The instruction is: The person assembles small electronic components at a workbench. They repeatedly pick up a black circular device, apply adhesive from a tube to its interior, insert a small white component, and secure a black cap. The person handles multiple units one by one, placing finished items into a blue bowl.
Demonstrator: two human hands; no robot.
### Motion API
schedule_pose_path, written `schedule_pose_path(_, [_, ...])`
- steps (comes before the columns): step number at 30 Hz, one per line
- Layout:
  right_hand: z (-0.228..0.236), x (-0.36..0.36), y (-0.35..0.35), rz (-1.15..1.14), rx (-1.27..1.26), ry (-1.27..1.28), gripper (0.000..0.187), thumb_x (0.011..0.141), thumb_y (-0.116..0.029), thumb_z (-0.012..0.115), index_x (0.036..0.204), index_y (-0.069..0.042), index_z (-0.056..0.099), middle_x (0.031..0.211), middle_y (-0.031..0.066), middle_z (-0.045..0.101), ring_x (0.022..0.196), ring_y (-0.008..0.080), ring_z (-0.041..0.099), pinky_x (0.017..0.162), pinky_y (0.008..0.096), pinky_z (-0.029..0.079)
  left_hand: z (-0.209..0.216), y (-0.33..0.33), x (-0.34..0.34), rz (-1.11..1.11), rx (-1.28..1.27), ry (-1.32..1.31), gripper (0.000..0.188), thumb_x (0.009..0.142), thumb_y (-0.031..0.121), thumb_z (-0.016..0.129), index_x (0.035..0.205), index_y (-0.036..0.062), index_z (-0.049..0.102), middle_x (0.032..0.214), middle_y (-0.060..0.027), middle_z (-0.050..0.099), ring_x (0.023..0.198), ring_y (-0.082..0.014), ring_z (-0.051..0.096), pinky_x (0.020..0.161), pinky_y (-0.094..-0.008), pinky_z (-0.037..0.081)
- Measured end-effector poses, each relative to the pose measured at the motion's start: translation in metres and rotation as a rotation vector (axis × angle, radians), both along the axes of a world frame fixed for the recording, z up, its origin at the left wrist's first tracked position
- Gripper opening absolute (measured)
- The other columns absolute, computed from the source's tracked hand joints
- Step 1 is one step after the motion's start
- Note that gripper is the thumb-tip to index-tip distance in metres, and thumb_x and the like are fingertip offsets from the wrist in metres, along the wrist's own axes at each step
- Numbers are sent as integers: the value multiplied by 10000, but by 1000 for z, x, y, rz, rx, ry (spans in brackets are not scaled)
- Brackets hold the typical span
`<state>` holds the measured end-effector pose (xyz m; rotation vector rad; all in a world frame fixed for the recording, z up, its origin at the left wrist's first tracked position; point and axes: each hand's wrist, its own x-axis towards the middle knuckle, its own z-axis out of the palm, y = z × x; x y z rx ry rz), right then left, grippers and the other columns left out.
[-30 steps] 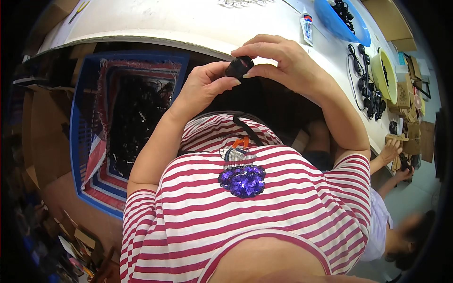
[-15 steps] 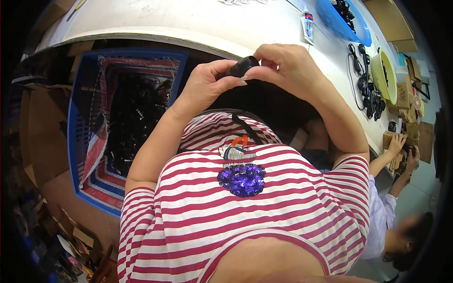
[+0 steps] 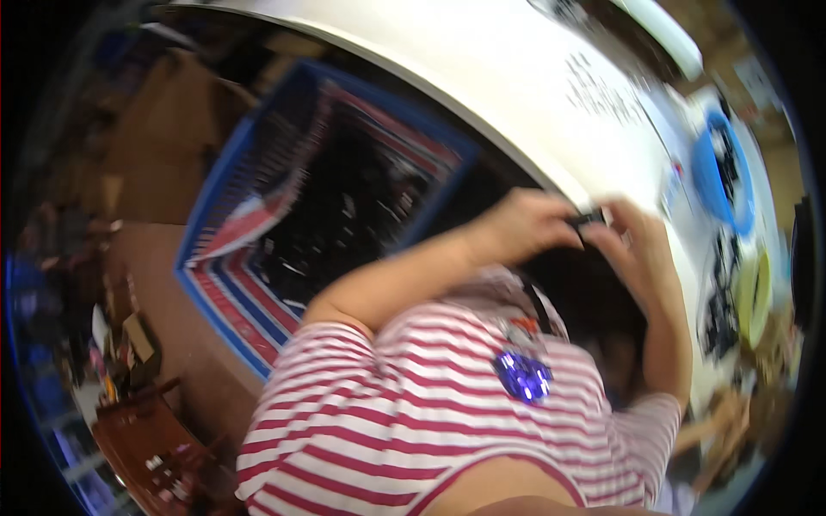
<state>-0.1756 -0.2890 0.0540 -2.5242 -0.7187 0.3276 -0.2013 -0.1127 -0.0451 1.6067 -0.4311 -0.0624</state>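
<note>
A small black rounded piece [image 3: 589, 218], smooth like plastic, is pinched between my two hands near the table's front edge. My left hand [image 3: 529, 225] grips its left end with thumb and fingers together. On the other end, the fingertips of my right hand [image 3: 638, 245] are closed. Motion blur hides the finer shape of the piece and the exact finger contact. Left of my hands and lower than the table stands a blue plastic crate [image 3: 225, 185], lined with red, white and blue striped cloth. Many shiny black parts [image 3: 335, 211] lie inside it.
The white table [image 3: 482, 56] carries scattered small dark parts [image 3: 602, 90], a blue basin [image 3: 711, 176], black cables [image 3: 721, 301] and a yellow-green basin [image 3: 757, 297]. A co-worker's arm [image 3: 710, 430] shows at far right. Cardboard [image 3: 176, 129] and a reddish-brown wooden stool [image 3: 146, 434] are on the left.
My view has swung round, so crate, table and hands appear tilted and further right; the picture is blurred. Both hands still hold the black piece.
</note>
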Motion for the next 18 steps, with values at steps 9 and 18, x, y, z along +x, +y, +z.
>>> schedule_pose_path(9, [15, 8, 9, 34, 131, 12, 247, 716, -83, 669, 912, 31, 572, 699, 156, 578, 597, 228, 568, 564, 267, 456, 6, 1, 3, -6, -28, -49, 226, 805, 106, 602, 1002, -2, 577, 844, -113, 613, 780, -134, 562, 725, -261, 443])
schedule_pose_path(18, [-14, 6, 26, 100, 539, 177, 369, 821, -98, 508, 1167, 22, 460, 947, 113, 577, 844, 170, 558, 754, 274, 439, 9, 7, 6, 94, -705, 230, 125, 893, 146, 505, 986, 63, 517, 706, -7, 484, 619, -60, 439, 526, -206, 364])
